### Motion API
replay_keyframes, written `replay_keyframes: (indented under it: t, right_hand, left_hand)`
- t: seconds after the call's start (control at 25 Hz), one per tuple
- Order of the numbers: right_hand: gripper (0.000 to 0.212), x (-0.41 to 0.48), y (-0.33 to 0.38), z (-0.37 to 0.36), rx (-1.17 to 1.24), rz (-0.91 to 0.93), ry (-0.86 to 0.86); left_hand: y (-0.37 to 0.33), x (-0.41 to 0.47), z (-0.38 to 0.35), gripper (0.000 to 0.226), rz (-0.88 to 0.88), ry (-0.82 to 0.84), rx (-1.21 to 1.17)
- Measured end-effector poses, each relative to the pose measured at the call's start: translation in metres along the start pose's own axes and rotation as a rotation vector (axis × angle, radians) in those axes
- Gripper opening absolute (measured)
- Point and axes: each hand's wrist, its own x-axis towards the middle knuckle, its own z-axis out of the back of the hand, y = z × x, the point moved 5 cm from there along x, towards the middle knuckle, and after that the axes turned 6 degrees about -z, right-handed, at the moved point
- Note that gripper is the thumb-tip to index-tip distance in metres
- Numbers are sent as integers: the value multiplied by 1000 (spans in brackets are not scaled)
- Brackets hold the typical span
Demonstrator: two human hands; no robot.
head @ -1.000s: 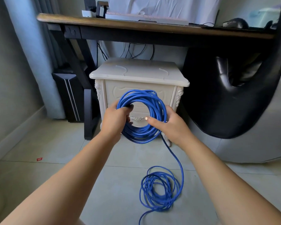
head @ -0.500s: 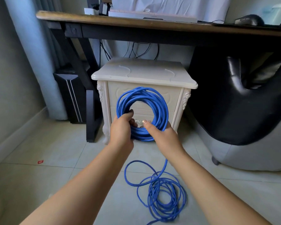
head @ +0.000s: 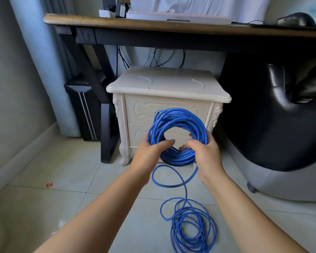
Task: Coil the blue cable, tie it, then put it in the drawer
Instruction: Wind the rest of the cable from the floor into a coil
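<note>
A thick upright coil of the blue cable hangs in front of the cream nightstand. My left hand grips the coil's lower left side. My right hand grips its lower right side, fingers curled through the ring. From the coil's bottom a loose strand drops to the floor, makes one wide loop and runs into a loose pile of cable on the tiles. Behind the coil, both nightstand drawers are closed.
A dark wooden desk spans the top, its black leg left of the nightstand. A black leather chair stands at the right. A black speaker and curtain stand at the left. Grey floor tiles lie below.
The coil has gained another turn and my right hand has moved from under the ring to its lower right side. More cable has lifted off the floor pile. The view has shifted closer.
</note>
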Motion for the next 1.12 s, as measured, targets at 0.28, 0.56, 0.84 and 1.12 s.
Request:
replay_keyframes:
  t: [0.28,0.56,0.84,1.12]
  right_hand:
    - [32,1,0,2,-286,122,98]
    - [29,1,16,5,-519,250,195]
    - [38,2,5,3,-307,169,116]
    - [42,7,-9,3,-88,-11,108]
  left_hand:
    - [-17,11,12,74,-369,104,609]
    - [-20,9,7,58,-310,287,562]
    - [-3,15,2,9,-68,169,373]
    - [8,18,1,8,31,-62,-7]
